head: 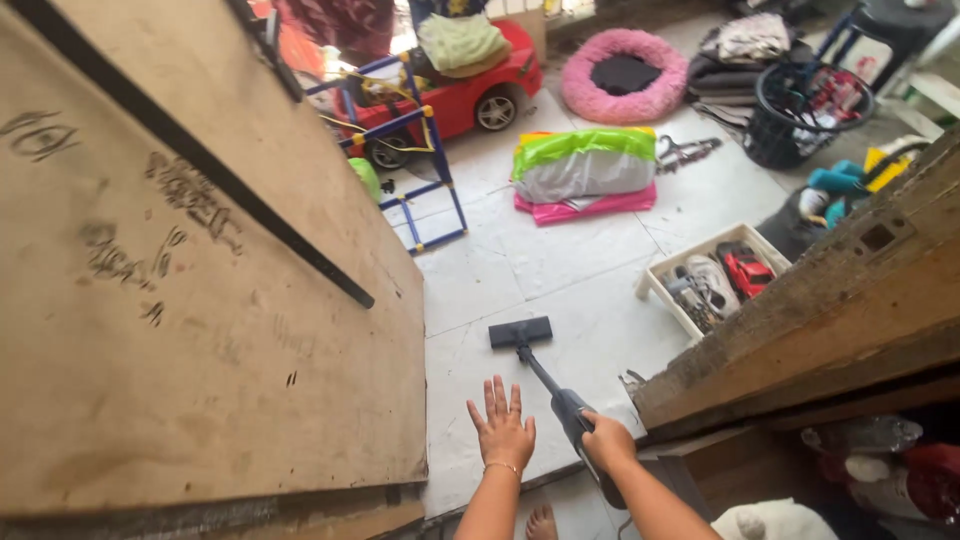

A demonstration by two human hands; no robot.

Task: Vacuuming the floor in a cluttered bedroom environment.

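— Right hand?
— Clamped round grey stick vacuum cleaner, black flat nozzle on white tiled floor ahead.
— Left hand?
— Spread wide, fingers splayed, holding nothing, just beside brown plywood board.

Your right hand: it wraps the vacuum wand, so the handle and your fingers underneath are hidden.
Wand's near end: runs behind your right forearm; you cannot see where it ends.
Your forearms: both cut off by the near edge.
Your foot: only the toes show at the near edge.
Plywood board: cut off at the left and near edges; its scrawled marks are too smeared to make out.
Shoe crate: its right corner is hidden behind the wooden beam.
Soft toys, near right: in shadow under the beam, shapes unclear.
Red toy car: its top lies under a pile of cloth.
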